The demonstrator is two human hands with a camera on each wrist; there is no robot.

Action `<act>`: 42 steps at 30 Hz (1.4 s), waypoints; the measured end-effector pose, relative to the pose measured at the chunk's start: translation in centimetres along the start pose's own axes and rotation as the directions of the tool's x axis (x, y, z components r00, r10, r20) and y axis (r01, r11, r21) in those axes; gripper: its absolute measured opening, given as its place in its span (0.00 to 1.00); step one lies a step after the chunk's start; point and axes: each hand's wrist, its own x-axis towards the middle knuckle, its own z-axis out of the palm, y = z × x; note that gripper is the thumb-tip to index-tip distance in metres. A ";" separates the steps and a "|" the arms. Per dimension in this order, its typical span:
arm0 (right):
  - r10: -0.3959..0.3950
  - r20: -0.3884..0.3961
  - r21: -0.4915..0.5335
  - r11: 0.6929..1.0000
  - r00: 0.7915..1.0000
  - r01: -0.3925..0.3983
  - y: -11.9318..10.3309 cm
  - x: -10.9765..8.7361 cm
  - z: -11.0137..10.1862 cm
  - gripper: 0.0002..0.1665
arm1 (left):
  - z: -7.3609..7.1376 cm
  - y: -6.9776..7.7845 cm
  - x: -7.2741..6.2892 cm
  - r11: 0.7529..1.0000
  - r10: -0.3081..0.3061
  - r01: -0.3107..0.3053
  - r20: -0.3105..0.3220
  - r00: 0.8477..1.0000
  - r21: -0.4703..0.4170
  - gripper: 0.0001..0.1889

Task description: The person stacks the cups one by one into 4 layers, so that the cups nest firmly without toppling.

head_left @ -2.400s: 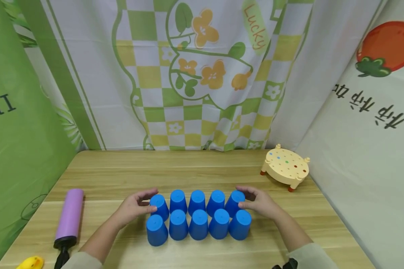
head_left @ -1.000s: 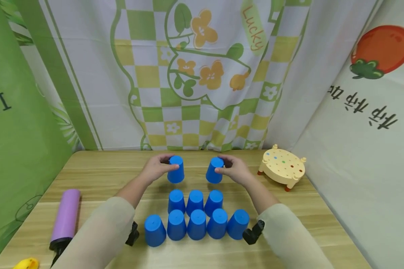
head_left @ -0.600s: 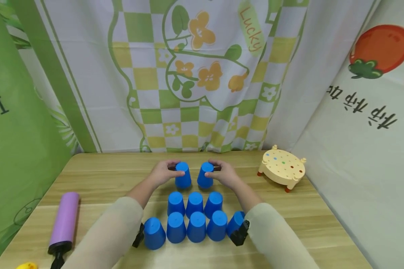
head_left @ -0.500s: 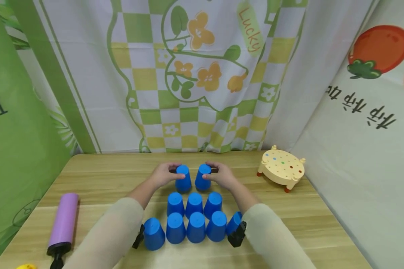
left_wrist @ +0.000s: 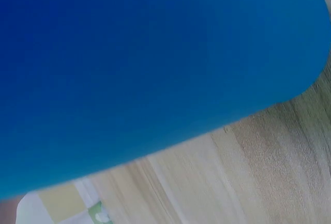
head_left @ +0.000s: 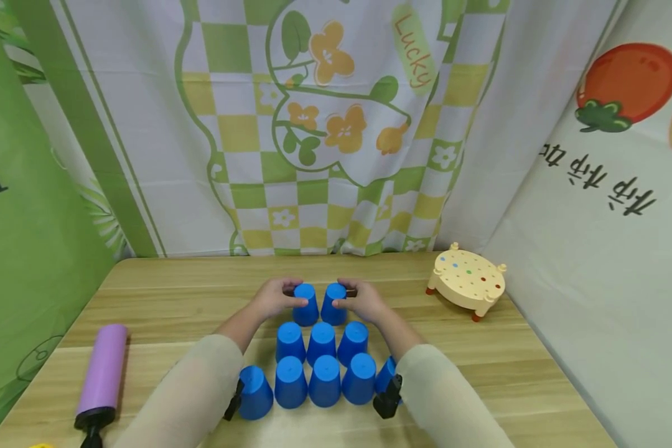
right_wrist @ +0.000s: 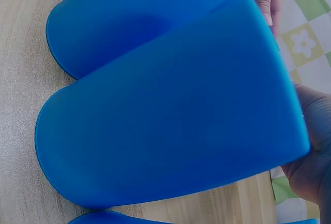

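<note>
While short of the table's back edge [head_left: 201, 259], hands [head_left: 272, 300] [head_left: 366, 302] around one blue cup [head_left: 306, 312] [head_left: 333, 312] each, room to either side.

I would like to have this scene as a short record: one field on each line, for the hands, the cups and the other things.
left hand: grips left far cup
right hand: grips right far cup
cups: ten, blue, upside down
far pair: side by side; touching or not is unclear
middle row: three
near row: five, end ones partly hidden
table: wood-grained
right side: cream stand
left side: purple pump
backdrop: patterned curtain
</note>
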 end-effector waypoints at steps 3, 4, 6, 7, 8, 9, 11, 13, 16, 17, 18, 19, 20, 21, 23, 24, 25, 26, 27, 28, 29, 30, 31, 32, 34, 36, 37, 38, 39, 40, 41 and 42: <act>0.000 0.003 0.002 1.000 1.000 0.000 -0.1 -0.1 0.0 0.35 | 0.0 -0.1 0.1 1.000 0.003 -0.003 0.007 1.000 -0.002 0.29; 0.002 0.005 0.002 1.000 1.000 -0.002 -0.1 -0.2 0.1 0.35 | 0.0 -0.1 0.1 1.000 0.006 -0.006 0.010 1.000 -0.001 0.29; 0.003 0.010 0.000 1.000 1.000 -0.003 -0.1 -0.2 0.1 0.35 | 0.0 -0.2 0.1 1.000 0.010 -0.010 0.016 1.000 0.000 0.30; 0.003 0.013 -0.002 1.000 1.000 -0.003 -0.1 -0.2 0.2 0.35 | 0.0 -0.2 0.1 1.000 0.010 -0.010 0.018 1.000 0.000 0.30; 0.007 0.015 -0.002 1.000 1.000 -0.007 -0.2 -0.3 0.2 0.35 | 0.0 -0.2 0.1 1.000 0.010 -0.010 0.020 1.000 0.002 0.30; 0.005 0.017 -0.004 1.000 1.000 -0.005 -0.2 -0.3 0.3 0.35 | 0.1 -0.2 0.1 1.000 0.009 -0.009 0.021 1.000 0.002 0.30; 0.003 0.017 -0.002 1.000 1.000 -0.003 -0.2 -0.3 0.3 0.35 | 0.1 -0.1 0.1 1.000 0.004 -0.004 0.025 1.000 0.002 0.30; 0.006 0.016 0.003 1.000 1.000 -0.006 -0.2 -0.4 0.3 0.35 | 0.1 -0.1 0.1 1.000 0.001 0.000 0.029 1.000 -0.007 0.30; 0.002 0.004 0.011 1.000 1.000 -0.002 -0.2 -0.5 0.2 0.37 | -0.3 -0.3 0.0 1.000 0.009 -0.008 0.025 1.000 -0.028 0.31; 0.000 -0.001 0.015 1.000 1.000 0.000 -0.1 -0.5 0.1 0.37 | -0.4 -0.4 -0.1 0.999 0.019 -0.018 0.018 1.000 -0.036 0.31; -0.003 -0.007 0.018 1.000 1.000 0.003 -0.1 -0.6 0.0 0.37 | -0.7 -0.5 -0.1 0.999 0.027 -0.027 0.011 1.000 -0.047 0.32; -0.009 -0.014 0.019 1.000 1.000 0.009 -0.2 -0.7 -0.1 0.37 | -0.9 -0.5 -0.2 0.998 0.040 -0.040 0.003 0.999 -0.053 0.32; -0.018 -0.020 0.018 1.000 1.000 0.018 -0.2 -0.8 -0.3 0.37 | -1.2 -0.6 -0.4 0.997 0.054 -0.054 -0.004 0.999 -0.059 0.32; -0.023 -0.025 0.017 1.000 0.999 0.024 -0.2 -0.9 -0.4 0.37 | -1.5 -0.6 -0.6 0.996 0.066 -0.067 -0.010 0.998 -0.064 0.32; -0.039 -0.032 0.018 0.999 0.999 0.040 -0.4 -1.3 -0.8 0.37 | -2.0 -0.6 -1.1 0.994 0.085 -0.086 -0.022 0.996 -0.067 0.32; -0.046 -0.035 0.020 0.999 0.998 0.047 -0.4 -1.5 -1.0 0.36 | -2.3 -0.6 -1.4 0.993 0.090 -0.092 -0.026 0.996 -0.071 0.32; -0.054 -0.037 0.017 0.998 0.998 0.055 -0.4 -1.7 -1.1 0.36 | -2.5 -0.7 -1.7 0.992 0.098 -0.099 -0.027 0.995 -0.073 0.32; -0.058 -0.037 0.017 0.998 0.998 0.058 -0.4 -2.0 -1.3 0.36 | -2.7 -0.7 -2.1 0.992 0.100 -0.102 -0.028 0.995 -0.074 0.32; -0.057 -0.037 0.025 0.998 0.998 0.057 -0.4 -2.3 -1.5 0.36 | -2.9 -0.8 -2.5 0.991 0.104 -0.106 -0.028 0.994 -0.078 0.31; -0.058 -0.036 0.030 0.998 0.998 0.060 -0.4 -2.6 -1.6 0.36 | -2.9 -0.9 -2.9 0.991 0.103 -0.106 -0.029 0.994 -0.084 0.31; -0.056 -0.035 0.036 0.998 0.998 0.057 -0.3 -2.9 -1.7 0.36 | -2.9 -1.0 -3.3 0.990 0.109 -0.111 -0.027 0.994 -0.087 0.32; -0.062 -0.033 0.037 0.997 0.998 0.063 -0.3 -3.2 -1.9 0.35 | -2.9 -1.2 -3.7 0.989 0.114 -0.116 -0.028 0.993 -0.091 0.32; -0.065 -0.030 0.042 0.997 0.997 0.066 -0.2 -3.5 -2.0 0.35 | -2.9 -1.4 -4.1 0.988 0.125 -0.127 -0.025 0.992 -0.093 0.33; -0.072 -0.021 0.045 0.996 0.997 0.073 -0.1 -3.8 -2.1 0.35 | -2.8 -1.6 -4.5 0.986 0.126 -0.128 -0.029 0.992 -0.105 0.33; -0.082 -0.005 0.053 0.995 0.997 0.082 0.1 -4.4 -2.3 0.34 | -2.5 -2.0 -5.2 0.983 0.129 -0.132 -0.033 0.991 -0.129 0.34; -0.086 0.015 0.054 0.995 0.996 0.085 0.4 -4.9 -2.4 0.33 | -2.2 -2.5 -5.8 0.978 0.139 -0.142 -0.032 0.990 -0.152 0.35; -0.086 0.025 0.051 0.995 0.996 0.084 0.6 -5.2 -2.5 0.33 | -2.1 -2.7 -6.1 0.975 0.150 -0.153 -0.028 0.988 -0.160 0.34; -0.089 0.032 0.047 0.995 0.996 0.087 0.7 -5.5 -2.6 0.32 | -1.9 -2.8 -6.3 0.973 0.154 -0.156 -0.025 0.988 -0.168 0.34; -0.086 0.039 0.045 0.995 0.996 0.084 0.9 -5.8 -2.6 0.31 | -1.8 -3.0 -6.6 0.973 0.163 -0.163 -0.016 0.986 -0.166 0.34; -0.086 0.045 0.039 0.996 0.995 0.084 1.1 -6.0 -2.7 0.31 | -1.7 -3.1 -6.8 0.972 0.171 -0.170 -0.007 0.985 -0.163 0.34; -0.096 0.051 0.034 0.995 0.994 0.094 1.3 -6.2 -2.7 0.30 | -1.6 -3.2 -7.1 0.970 0.183 -0.181 0.002 0.983 -0.163 0.34; -0.104 0.057 0.034 0.994 0.993 0.102 1.5 -6.4 -2.8 0.29 | -1.6 -3.3 -7.3 0.969 0.194 -0.189 0.014 0.981 -0.160 0.33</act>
